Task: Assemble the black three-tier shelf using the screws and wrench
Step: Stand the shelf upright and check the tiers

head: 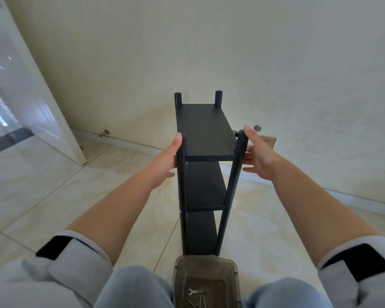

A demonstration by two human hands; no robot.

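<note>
The black three-tier shelf (206, 130) stands upright on the tiled floor in front of me, four posts rising past its top tier. My left hand (166, 160) lies against the outer side of the near left post, thumb up along it. My right hand (257, 155) touches the outer side of the near right post, thumb by the post's top, fingers fairly straight. Neither hand wraps a post. Between my knees a clear brownish box (231, 271) holds a small silver wrench (195, 291) and several screws (186, 278).
A cream wall runs close behind the shelf, with a socket plate (269, 141) and a metal knob (257, 127) on it near my right hand. A white door (38, 103) stands open at the left, a doorstop (105, 132) on the skirting beside it.
</note>
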